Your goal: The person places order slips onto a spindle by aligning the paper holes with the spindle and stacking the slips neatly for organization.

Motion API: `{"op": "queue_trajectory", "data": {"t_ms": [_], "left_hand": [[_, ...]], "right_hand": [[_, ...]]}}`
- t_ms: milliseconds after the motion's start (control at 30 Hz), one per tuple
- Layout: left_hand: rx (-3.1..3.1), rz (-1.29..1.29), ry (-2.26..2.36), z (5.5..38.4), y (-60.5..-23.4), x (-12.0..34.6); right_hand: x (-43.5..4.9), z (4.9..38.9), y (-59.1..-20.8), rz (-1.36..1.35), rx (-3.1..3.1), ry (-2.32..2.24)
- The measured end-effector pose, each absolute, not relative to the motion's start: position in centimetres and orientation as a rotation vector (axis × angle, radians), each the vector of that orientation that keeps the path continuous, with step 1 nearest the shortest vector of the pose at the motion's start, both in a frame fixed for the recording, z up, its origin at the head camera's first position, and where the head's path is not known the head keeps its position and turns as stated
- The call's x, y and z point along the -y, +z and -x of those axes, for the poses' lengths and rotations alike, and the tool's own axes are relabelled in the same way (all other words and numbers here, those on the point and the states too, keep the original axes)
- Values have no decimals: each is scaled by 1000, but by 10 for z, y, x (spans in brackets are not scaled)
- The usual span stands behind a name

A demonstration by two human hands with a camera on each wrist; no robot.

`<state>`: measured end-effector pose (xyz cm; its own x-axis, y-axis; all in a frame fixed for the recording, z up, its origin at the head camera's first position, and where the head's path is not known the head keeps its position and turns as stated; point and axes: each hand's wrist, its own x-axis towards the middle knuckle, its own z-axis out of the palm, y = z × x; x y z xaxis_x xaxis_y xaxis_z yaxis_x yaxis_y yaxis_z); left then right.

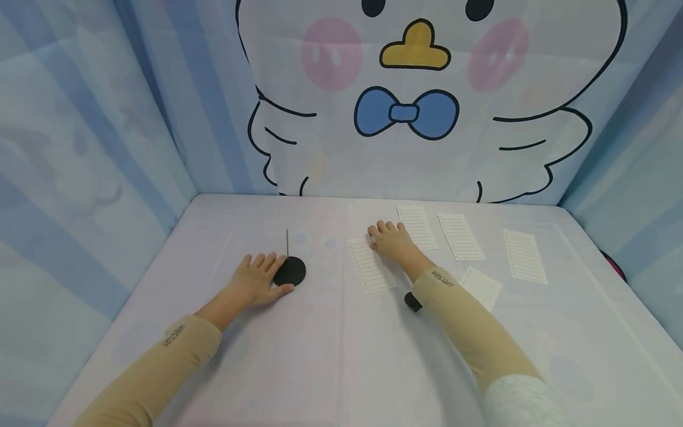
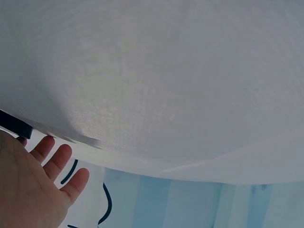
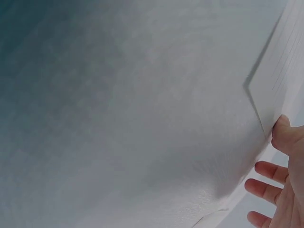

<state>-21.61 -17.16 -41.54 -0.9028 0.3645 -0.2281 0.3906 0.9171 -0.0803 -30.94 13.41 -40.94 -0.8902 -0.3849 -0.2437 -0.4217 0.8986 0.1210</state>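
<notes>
A black round base (image 1: 290, 271) with a thin upright spike (image 1: 287, 243) stands left of the table's middle. My left hand (image 1: 256, 281) lies against its left side, fingers spread and thumb by its near edge. In the left wrist view the base's dark edge (image 2: 14, 126) shows beside that hand (image 2: 38, 185). My right hand (image 1: 391, 242) is over the upper right of a lined paper slip (image 1: 368, 267), palm down. In the right wrist view its thumb (image 3: 280, 132) is at a slip's corner (image 3: 270, 99) while the other fingers extend apart; firm contact is unclear.
Several more lined slips lie to the right: one at the back (image 1: 418, 225), one beside it (image 1: 461, 237), one at far right (image 1: 525, 256), and one (image 1: 482, 287) partly behind my right sleeve. A small black object (image 1: 412, 301) is partly hidden by that sleeve.
</notes>
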Motion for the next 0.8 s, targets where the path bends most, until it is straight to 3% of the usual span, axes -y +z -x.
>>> {"op": "queue_trajectory", "data": {"t_ms": [800], "left_hand": [[-2878,-577,-208,215,-416,171]], "right_hand": [[-130,309,-408,607,-2863,260]]}}
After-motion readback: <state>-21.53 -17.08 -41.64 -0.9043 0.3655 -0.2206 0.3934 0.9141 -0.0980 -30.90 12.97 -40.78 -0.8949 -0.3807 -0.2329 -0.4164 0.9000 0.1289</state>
